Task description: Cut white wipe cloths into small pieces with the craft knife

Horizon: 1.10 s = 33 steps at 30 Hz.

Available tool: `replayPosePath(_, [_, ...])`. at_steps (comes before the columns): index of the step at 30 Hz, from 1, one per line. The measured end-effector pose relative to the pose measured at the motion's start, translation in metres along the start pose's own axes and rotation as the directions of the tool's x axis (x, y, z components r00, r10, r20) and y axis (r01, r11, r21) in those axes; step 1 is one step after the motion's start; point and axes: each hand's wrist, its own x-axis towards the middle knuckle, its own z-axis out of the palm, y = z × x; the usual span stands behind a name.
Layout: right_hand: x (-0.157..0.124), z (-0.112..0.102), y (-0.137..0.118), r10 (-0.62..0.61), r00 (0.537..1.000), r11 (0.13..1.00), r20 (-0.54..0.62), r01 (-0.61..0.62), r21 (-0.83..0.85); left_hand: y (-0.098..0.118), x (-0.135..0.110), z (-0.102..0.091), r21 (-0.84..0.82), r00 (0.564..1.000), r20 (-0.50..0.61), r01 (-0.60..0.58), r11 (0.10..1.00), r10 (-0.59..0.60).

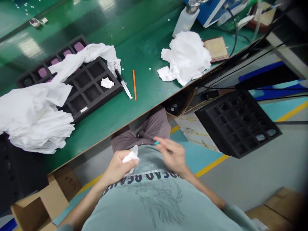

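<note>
Printed shirt (pixel 134 205), hands (pixel 117 168) (pixel 173 155) apart, tissue (pixel 130 156) in left, slim tool (pixel 156 143) in right

A crumpled white wipe (pixel 131 156) is bunched in the left hand (pixel 121 165), pinched under the thumb, one pointed corner sticking out towards the bench. Apart from it, a slim tool (pixel 156 142), teal where it shows, sits in the right hand (pixel 172 154), mostly hidden by the fingers.
</note>
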Motion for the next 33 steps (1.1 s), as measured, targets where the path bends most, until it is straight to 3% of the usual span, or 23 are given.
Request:
replayPosePath(3, [0.005, -0.006, 0.001, 0.096, 0.993, 0.995, -0.065, -0.098, -0.019, -0.002, 0.002, 0.001, 0.019, 1.000, -0.021, 0.005, 1.000, -0.004])
replayPosePath(6, [0.019, -0.006, 0.004, 0.195, 0.979, 0.980, -0.053, -0.194, 0.033, 0.000, 0.008, 0.005, 0.078, 0.979, -0.185, -0.068, 0.995, 0.082])
replayPosePath(8, [0.032, -0.005, 0.003, 0.286, 0.957, 0.954, -0.044, -0.280, 0.109, 0.002, 0.013, 0.008, 0.153, 0.935, -0.306, -0.140, 0.978, 0.182])
replayPosePath(12, [0.056, 0.006, -0.012, 0.301, 0.927, 0.906, 0.224, -0.351, 0.237, 0.004, 0.025, 0.011, 0.236, 0.852, -0.395, -0.268, 0.934, 0.344])
replayPosePath(15, [0.071, 0.016, -0.025, 0.221, 0.876, 0.913, 0.428, -0.341, 0.225, 0.005, 0.035, 0.010, 0.224, 0.854, -0.350, -0.322, 0.920, 0.384])
replayPosePath(17, [0.082, 0.017, -0.030, 0.184, 0.865, 0.927, 0.466, -0.310, 0.211, 0.008, 0.039, 0.004, 0.177, 0.878, -0.298, -0.334, 0.926, 0.374])
replayPosePath(20, [0.106, 0.005, -0.031, 0.156, 0.909, 0.932, 0.387, -0.266, 0.247, 0.015, 0.044, -0.012, 0.047, 0.922, -0.160, -0.351, 0.935, 0.354])
replayPosePath(24, [0.148, -0.024, -0.027, 0.154, 0.972, 0.924, 0.178, -0.205, 0.323, 0.022, 0.045, -0.036, -0.225, 0.935, -0.048, -0.353, 0.908, 0.352])
replayPosePath(28, [0.178, -0.034, -0.023, 0.207, 0.961, 0.892, 0.181, -0.261, 0.369, 0.032, 0.040, -0.049, -0.268, 0.952, -0.087, -0.305, 0.914, 0.292])
replayPosePath(33, [0.208, -0.035, -0.016, 0.199, 0.971, 0.896, 0.129, -0.234, 0.378, 0.062, 0.048, -0.054, -0.203, 0.932, -0.164, -0.354, 0.913, 0.325])
